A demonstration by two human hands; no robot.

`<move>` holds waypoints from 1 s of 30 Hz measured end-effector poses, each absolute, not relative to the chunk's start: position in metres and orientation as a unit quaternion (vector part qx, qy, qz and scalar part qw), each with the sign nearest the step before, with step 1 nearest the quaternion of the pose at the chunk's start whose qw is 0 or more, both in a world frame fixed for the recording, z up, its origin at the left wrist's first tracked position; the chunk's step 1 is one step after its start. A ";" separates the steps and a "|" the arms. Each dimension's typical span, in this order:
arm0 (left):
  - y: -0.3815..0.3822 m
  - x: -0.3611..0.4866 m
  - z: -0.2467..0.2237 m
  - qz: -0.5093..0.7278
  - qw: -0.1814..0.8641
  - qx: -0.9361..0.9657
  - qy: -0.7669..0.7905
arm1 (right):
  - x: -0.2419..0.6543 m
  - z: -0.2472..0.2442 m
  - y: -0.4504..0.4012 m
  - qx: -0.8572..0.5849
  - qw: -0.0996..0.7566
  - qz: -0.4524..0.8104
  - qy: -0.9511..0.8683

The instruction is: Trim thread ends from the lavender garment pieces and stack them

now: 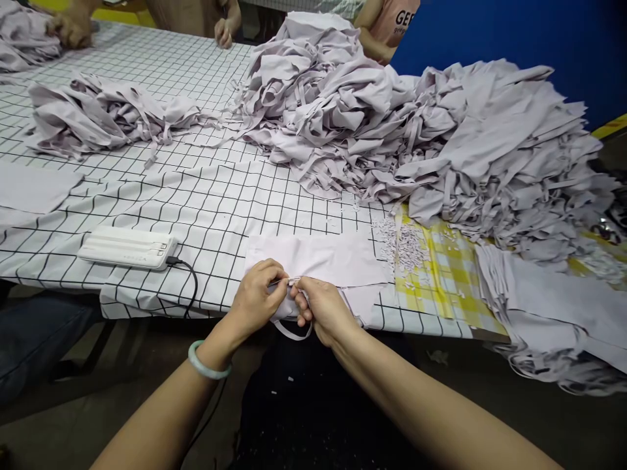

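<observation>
A pale lilac fabric piece [318, 254] lies at the table's front edge, with a narrow strap [292, 334] looping down below the edge. My left hand [259, 294] pinches a thin part of this fabric between thumb and index finger. Right beside it, my right hand [318, 307] grips the same part, thumb on top and fingers curled beneath. The fingertips of both hands nearly touch. Whether my right hand also holds a small tool is hidden by its fingers.
Large heaps of lilac fabric [343, 111] fill the table's back and right. A white power bank [128, 248] with a black cable lies left. Small scraps [409, 245] and stacked pieces [553, 294] are right. Other people's hands [73, 26] show at the far side.
</observation>
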State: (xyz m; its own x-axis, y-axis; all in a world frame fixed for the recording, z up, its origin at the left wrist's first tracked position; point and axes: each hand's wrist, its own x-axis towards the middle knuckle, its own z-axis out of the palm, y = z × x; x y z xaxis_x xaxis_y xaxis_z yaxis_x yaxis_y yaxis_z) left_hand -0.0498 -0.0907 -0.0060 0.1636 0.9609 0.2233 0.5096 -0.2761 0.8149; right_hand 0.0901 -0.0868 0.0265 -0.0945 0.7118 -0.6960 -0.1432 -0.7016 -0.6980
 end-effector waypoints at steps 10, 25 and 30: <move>-0.093 -0.047 -0.008 0.384 0.257 0.713 0.528 | 0.094 0.025 -0.083 -0.602 0.286 0.693 -0.276; -0.092 -0.050 -0.013 0.346 0.235 0.750 0.513 | 0.099 0.020 -0.079 -0.603 0.241 0.682 -0.337; -0.092 -0.051 -0.011 0.350 0.249 0.747 0.507 | 0.099 0.024 -0.077 -0.601 0.216 0.699 -0.321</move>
State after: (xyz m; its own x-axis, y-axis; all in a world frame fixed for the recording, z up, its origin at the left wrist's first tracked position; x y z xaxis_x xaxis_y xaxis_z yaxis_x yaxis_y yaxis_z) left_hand -0.0513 -0.0919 -0.0108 0.2409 0.9322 0.2702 0.5844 -0.3615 0.7265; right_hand 0.0995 -0.0774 0.0235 -0.1848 0.6885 -0.7013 0.0833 -0.7001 -0.7092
